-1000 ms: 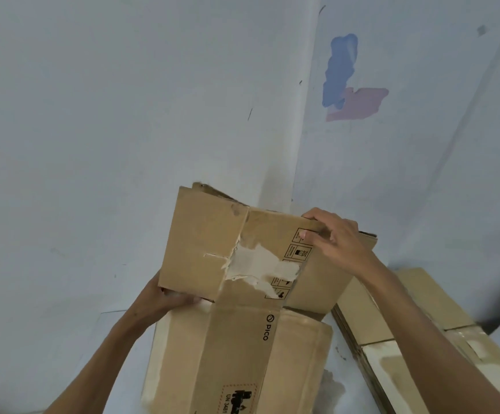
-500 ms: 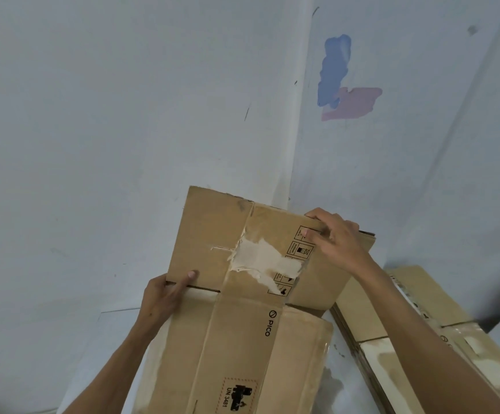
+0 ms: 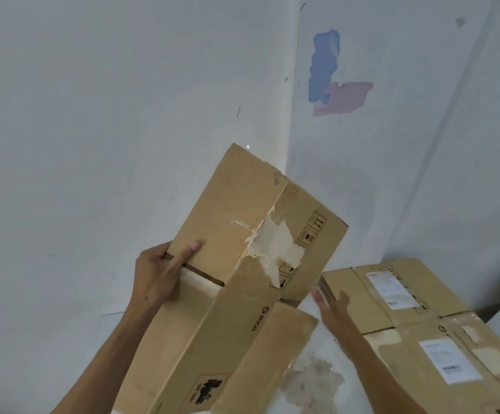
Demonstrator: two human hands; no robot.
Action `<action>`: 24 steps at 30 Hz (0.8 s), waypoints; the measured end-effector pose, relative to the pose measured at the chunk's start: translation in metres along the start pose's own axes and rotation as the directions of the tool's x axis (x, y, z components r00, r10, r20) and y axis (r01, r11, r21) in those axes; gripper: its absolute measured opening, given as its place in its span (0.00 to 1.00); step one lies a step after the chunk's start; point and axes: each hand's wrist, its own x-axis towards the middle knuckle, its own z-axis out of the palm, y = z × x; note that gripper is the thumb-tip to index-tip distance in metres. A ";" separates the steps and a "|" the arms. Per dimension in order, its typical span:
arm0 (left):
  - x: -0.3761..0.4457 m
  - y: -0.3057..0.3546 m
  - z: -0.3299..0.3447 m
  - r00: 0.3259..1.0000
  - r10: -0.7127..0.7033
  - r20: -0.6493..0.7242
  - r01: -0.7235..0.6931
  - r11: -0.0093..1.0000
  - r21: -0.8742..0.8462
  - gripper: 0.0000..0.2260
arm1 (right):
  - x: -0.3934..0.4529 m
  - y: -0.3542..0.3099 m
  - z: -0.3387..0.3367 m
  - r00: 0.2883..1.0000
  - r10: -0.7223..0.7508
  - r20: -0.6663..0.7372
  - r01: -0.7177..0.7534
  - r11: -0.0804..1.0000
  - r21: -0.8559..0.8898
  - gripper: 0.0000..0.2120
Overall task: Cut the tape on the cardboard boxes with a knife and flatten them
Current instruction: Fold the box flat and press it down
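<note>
Left hand (image 3: 156, 282) at the left edge of the flattened cardboard box (image 3: 251, 264), grip clamped on a flap, thumb pressed across its face, fingers hidden behind. Box held up tilted before the white wall corner, nothing inside it, torn pale patch (image 3: 275, 249) near its middle, "PICO" printed lower down. Right hand (image 3: 332, 306) just beside the box's lower right corner, grip apart, fingers straight, holding nothing. Further right, a stack of flattened boxes (image 3: 416, 318) with white labels, lying flat on the floor. Half a second ago, right hand gripped the box's top edge; now off it and lower. Box tilted further since.
</note>
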 end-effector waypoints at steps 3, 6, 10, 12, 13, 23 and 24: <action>0.000 0.015 -0.003 1.000 -0.002 0.001 0.002 1.000 -0.002 0.19 | -0.006 0.024 0.022 0.978 0.067 0.199 -0.096 0.986 0.139 0.53; -0.003 0.025 -0.001 1.000 -0.012 0.014 0.012 1.000 -0.011 0.22 | 0.002 0.026 0.036 0.985 -0.014 0.174 -0.040 0.952 0.302 0.46; -0.005 0.034 -0.001 1.000 -0.022 0.010 0.022 0.999 -0.024 0.24 | 0.013 0.008 0.032 0.987 -0.138 0.084 0.085 0.887 0.455 0.50; -0.004 0.032 -0.004 1.000 -0.029 0.005 0.029 0.999 -0.039 0.25 | 0.006 -0.006 0.024 0.981 -0.194 0.018 0.164 0.871 0.462 0.37; -0.004 0.030 -0.006 0.999 -0.039 0.001 0.039 0.998 -0.054 0.24 | 0.004 -0.010 0.020 0.977 -0.210 -0.030 0.199 0.861 0.469 0.30; -0.029 -0.013 0.021 0.940 -0.206 0.270 0.216 0.976 -0.005 0.16 | -0.004 -0.011 -0.040 0.896 -0.213 -0.390 0.293 0.943 0.159 0.19; -0.032 -0.018 0.028 0.926 -0.220 0.307 0.238 0.971 -0.021 0.15 | -0.004 -0.009 -0.049 0.893 -0.215 -0.395 0.282 0.952 0.121 0.20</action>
